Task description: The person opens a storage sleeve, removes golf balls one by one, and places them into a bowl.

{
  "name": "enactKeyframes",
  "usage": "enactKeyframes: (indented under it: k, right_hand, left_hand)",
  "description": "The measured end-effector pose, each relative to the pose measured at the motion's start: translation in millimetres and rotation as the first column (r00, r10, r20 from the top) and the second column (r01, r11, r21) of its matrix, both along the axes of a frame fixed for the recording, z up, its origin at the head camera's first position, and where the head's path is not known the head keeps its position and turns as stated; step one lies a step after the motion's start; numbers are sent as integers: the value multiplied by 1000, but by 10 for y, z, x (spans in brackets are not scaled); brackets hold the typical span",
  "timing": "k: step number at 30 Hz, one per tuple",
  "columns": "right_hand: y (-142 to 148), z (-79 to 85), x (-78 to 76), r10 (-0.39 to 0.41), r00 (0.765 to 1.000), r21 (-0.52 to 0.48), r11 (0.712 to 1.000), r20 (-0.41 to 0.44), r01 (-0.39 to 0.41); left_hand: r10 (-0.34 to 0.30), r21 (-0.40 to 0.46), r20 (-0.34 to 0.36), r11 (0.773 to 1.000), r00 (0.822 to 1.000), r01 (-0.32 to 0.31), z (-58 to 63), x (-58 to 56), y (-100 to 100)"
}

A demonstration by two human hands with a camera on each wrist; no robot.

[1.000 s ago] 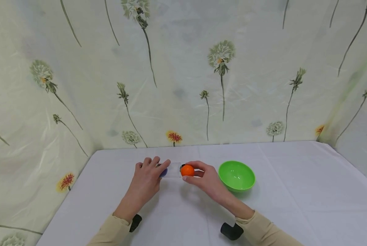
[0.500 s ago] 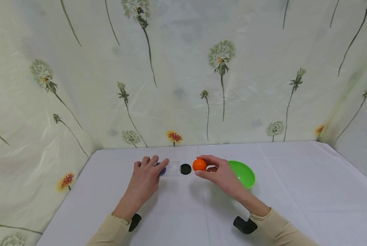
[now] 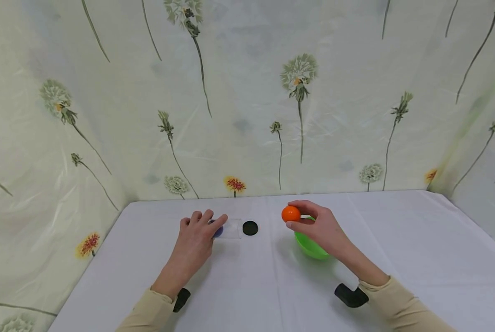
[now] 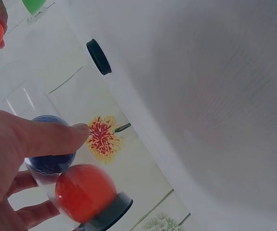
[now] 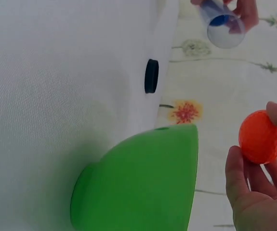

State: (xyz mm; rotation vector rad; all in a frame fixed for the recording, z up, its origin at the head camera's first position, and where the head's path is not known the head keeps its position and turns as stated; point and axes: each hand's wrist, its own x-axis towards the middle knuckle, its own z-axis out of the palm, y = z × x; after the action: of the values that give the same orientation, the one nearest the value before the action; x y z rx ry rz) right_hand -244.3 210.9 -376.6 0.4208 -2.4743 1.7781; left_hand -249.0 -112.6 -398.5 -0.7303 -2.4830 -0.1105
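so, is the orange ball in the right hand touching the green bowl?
Apart. The right wrist view shows the flowered backdrop plainly between the orange ball and the green bowl.

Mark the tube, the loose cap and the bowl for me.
Tube (image 4: 28, 98): left wrist view, on its clear wall.
Loose cap (image 3: 250, 228): head view, middle of its dark disc.
Bowl (image 5: 145, 180): right wrist view, on its green outer wall.

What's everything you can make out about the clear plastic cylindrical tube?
The clear, cylindrical, plastic-looking tube is gripped roughly level above the white cloth-covered table by the left hand. A round dark cap closes one end; the other, toward the right hand, is uncapped. Inside, a red-orange ball lies nearest the cap, a blue ball next to it.
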Motion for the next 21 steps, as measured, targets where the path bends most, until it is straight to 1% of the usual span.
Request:
enactKeyframes:
  k: [6,9,12,16,21]
  right_hand:
    - [198,-30,-12,-30,1000,68,997,9,29]
    - [278,-57,-3,-35,999,96,995,-1,35]
    - [345,-93,7,-38,999,146,988,-15,40]
    - [424,-139,26,-66,997,271,960,-39,74]
    - [502,-178,59,-95,993,400,909,-69,115]
  left_hand:
    - [-5,11,-12,1000,1000,6,-11,-10,-7]
    - [11,12,11,1000,1000,-11,-21,-17,-9]
    - [31,9,40,999,999,-32,-25,-14,-11]
    - [39,13,59,999,997,-40,-23,-6,-17]
    - [36,23,72,999,997,-37,-24,2,-21]
